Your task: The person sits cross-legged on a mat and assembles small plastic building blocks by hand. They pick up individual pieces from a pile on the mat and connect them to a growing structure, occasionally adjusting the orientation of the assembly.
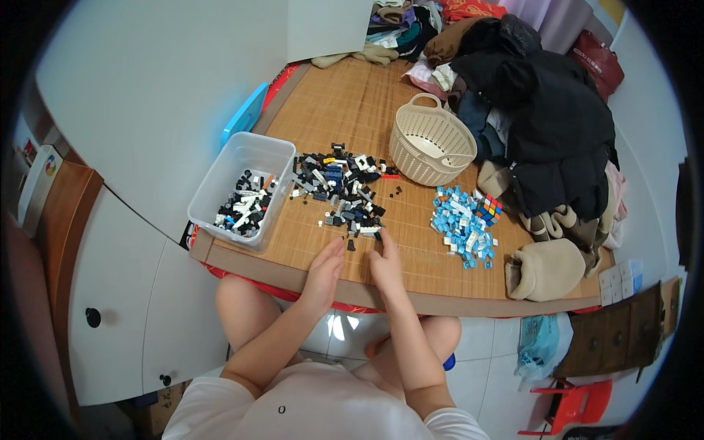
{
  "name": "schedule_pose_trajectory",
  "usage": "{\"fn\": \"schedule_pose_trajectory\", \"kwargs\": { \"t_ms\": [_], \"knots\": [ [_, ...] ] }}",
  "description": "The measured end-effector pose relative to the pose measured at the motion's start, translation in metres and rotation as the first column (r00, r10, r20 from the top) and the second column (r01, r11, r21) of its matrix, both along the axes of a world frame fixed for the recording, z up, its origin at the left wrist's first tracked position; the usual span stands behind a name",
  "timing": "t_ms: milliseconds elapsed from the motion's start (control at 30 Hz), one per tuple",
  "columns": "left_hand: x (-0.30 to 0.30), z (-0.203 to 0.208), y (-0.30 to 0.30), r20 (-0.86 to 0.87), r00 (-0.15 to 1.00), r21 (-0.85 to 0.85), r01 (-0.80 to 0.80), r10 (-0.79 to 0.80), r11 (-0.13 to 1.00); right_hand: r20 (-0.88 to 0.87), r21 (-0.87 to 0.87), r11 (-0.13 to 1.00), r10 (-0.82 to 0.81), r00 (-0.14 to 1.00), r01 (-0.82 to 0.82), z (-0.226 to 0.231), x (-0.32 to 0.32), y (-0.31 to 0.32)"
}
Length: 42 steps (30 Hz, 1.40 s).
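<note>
On a bamboo mat [422, 257], a pile of black, white and gray toy bricks [346, 188] lies just beyond the left hand [325, 275] and right hand [386, 265], both unclenched and outstretched.

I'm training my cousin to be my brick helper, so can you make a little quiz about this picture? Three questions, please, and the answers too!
1. Pick one. Which are the person's fingers nearest?
A) the black, grey and white bricks
B) the beige basket
C) the dark clothes

2. True or false: small pieces lie inside the clear plastic box.

3. Fill the gap: the puzzle cube is beside a pile of white and ____ pieces.

Key:
1. A
2. True
3. blue
</note>
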<state>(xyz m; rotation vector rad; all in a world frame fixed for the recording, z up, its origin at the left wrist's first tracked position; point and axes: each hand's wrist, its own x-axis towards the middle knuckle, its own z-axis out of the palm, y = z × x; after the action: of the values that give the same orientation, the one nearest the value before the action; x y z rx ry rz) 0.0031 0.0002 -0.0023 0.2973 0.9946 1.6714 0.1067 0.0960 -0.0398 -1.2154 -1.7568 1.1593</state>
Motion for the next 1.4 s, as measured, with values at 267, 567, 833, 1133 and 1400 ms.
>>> {"fn": "schedule_pose_trajectory", "kwargs": {
  "t_ms": [267, 567, 833, 1133, 1400],
  "knots": [
    [0.004, -0.005, 0.012, 0.029, 0.999, 0.002, 0.018, -0.018, 1.0, 0.132, 0.156, 0.984, 0.066, 0.989, -0.087, 0.007, -0.008, -0.025],
    [0.005, -0.008, 0.017, 0.062, 0.998, 0.021, 0.025, -0.027, 0.999, 0.136, 0.182, 0.979, 0.069, 0.988, -0.094, 0.006, -0.018, -0.037],
    [0.006, 0.0, 0.018, 0.112, 0.993, -0.004, 0.029, -0.029, 1.0, -0.273, -0.21, 0.978, -0.056, 0.96, -0.003, -0.012, -0.032, -0.03],
    [0.008, -0.001, 0.023, 0.128, 0.99, 0.043, 0.049, -0.054, 0.998, -0.408, -0.441, 0.884, -0.045, 0.912, -0.154, 0.036, -0.025, -0.036],
    [0.01, -0.009, 0.027, 0.119, 0.993, 0.02, 0.025, -0.027, 0.999, -0.402, -0.426, 0.897, -0.069, 0.913, -0.12, 0.023, -0.023, -0.031]
  ]
}}
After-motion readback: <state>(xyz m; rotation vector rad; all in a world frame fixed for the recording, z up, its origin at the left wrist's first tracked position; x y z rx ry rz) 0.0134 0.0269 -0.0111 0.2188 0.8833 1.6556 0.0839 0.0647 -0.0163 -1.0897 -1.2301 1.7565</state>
